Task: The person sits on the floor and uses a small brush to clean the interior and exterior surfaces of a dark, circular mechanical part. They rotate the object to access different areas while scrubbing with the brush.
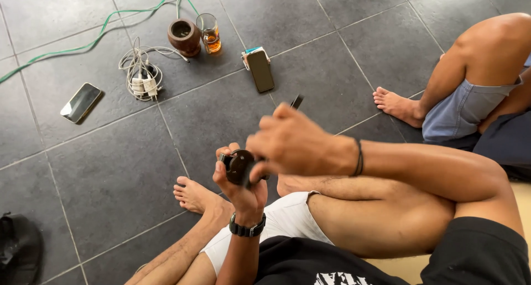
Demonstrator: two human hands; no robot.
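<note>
- Left hand [243, 186]: raised in front of the torso, wrist strap visible, fingers clenched around a small round dark part [239, 166]. The part sits at the top of the fist, above the crossed legs and clear of the tiled floor [110, 169].
- Right hand [290, 142]: lies directly beside the part, to its right and slightly above, knuckles toward the camera. The fingers are curled around a slim dark tool [297, 101], of which only the far tip shows past the knuckles.
- Tool axis: it runs on a slant from upper right down to lower left, toward the round part (the working end is hidden behind the fingers, so contact with the part cannot be confirmed).
- Nearer hand: both hands meet at the part; the left carries it, the right comes in over it.
- Surroundings: a dark phone [260, 70] lies on the floor beyond the hands, well apart. A second person's bare foot [395, 105] rests on the tiles to the right.
</note>
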